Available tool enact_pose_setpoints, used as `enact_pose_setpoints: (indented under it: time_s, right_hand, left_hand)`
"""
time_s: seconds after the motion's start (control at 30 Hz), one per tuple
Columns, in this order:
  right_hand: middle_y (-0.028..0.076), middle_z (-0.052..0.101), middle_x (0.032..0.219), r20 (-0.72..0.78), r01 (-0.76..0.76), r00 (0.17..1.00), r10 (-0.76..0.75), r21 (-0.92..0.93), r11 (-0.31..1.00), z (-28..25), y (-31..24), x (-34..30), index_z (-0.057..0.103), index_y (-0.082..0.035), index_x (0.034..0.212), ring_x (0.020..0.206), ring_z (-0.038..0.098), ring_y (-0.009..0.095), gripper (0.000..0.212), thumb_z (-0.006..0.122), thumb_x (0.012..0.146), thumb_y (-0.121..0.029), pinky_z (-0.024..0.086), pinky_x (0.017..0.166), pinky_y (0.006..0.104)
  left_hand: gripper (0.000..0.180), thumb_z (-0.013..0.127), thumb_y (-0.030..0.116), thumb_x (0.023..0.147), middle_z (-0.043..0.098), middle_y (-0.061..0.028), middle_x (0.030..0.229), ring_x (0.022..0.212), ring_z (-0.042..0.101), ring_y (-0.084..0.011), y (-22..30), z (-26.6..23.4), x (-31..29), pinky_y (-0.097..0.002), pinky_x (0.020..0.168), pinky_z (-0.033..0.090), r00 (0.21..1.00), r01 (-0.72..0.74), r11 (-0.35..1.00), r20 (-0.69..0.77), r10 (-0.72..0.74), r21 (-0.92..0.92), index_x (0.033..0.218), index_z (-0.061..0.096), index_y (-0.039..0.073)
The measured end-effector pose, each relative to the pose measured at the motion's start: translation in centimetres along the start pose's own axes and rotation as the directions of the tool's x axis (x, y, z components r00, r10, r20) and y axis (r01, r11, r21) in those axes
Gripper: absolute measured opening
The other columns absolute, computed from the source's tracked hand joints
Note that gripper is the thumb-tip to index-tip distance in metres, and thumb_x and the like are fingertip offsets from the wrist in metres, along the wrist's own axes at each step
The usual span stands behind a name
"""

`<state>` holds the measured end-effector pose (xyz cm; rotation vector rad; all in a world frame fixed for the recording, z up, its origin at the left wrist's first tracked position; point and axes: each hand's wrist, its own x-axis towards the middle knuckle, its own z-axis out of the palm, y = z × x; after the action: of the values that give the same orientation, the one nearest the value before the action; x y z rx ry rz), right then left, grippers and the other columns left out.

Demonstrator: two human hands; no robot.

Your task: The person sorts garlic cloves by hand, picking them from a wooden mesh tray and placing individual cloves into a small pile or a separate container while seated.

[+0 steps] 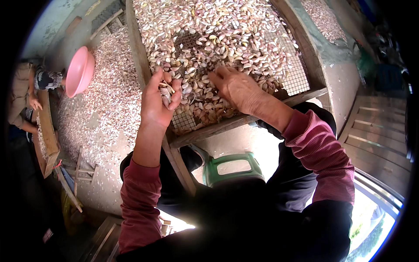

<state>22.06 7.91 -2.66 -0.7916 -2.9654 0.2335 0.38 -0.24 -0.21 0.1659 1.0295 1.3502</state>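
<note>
Garlic cloves (248,48), pale with purplish skins, are spread over a wire-mesh tray with a wooden frame (205,133) in front of me. My left hand (160,98) is turned palm up at the tray's near left corner, its fingers curled around several garlic cloves (166,92). Among the loose cloves, nearer the tray's middle, my right hand (238,89) reaches down with bent fingers. Its fingertips are hidden, so whatever they pinch does not show. Bare mesh (290,65) is visible along the right side.
A green plastic stool (233,168) stands between my legs below the tray. To the left, many more cloves (107,87) cover the floor around a pink basin (80,72). Another person's hand (35,102) is over a second wooden tray (47,131). Wooden slats (377,131) are at right.
</note>
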Motion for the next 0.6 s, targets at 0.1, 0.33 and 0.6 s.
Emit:
enact_pose_setpoints:
  time_s: [0.1, 0.33, 0.6]
  right_hand:
    - [0.018, 0.061, 0.111, -0.081, 0.062, 0.996, -0.038, 0.319, 0.946, -0.2, 0.2, 2.6, 0.058, -0.003, 0.12, 0.1, 0.062, 0.031, 0.039, 0.069, 0.083, -0.005, 0.061, 0.08, 0.0361]
    - [0.012, 0.038, 0.149, -0.018, 0.073, 0.997, -0.073, -0.018, 0.997, 1.2, -0.7, 5.3, 0.046, -0.02, 0.142, 0.139, 0.032, 0.031, 0.059, 0.067, 0.089, -0.034, 0.027, 0.115, 0.05]
    - [0.004, 0.056, 0.134, 0.176, 0.223, 0.948, -0.265, 0.226, 0.948, -3.3, 5.6, -3.8, 0.07, -0.019, 0.108, 0.125, 0.05, 0.025, 0.033, 0.075, 0.077, -0.007, 0.041, 0.109, 0.0421]
  left_hand:
    - [0.031, 0.048, 0.04, 0.101, 0.051, -0.0062, 0.073, 0.05, 0.044, -0.0142, 0.1, -0.9, -0.2, -0.0237, 0.038, 0.029, 0.999, -0.018, 1.0, 0.027, 0.019, -0.025, 0.086, 0.048, 0.013]
    - [0.032, 0.047, 0.039, 0.101, 0.051, -0.0064, 0.074, 0.051, 0.044, -0.0141, 0.9, -0.4, -0.2, -0.0237, 0.039, 0.029, 0.998, -0.06, 0.998, 0.003, 0.06, -0.023, 0.086, 0.051, 0.011]
    - [0.031, 0.048, 0.037, 0.101, 0.051, -0.0064, 0.074, 0.051, 0.044, -0.0139, 1.4, -0.8, -1.8, -0.0227, 0.039, 0.029, 0.994, -0.082, 0.994, 0.062, 0.087, -0.072, 0.084, 0.051, 0.011]
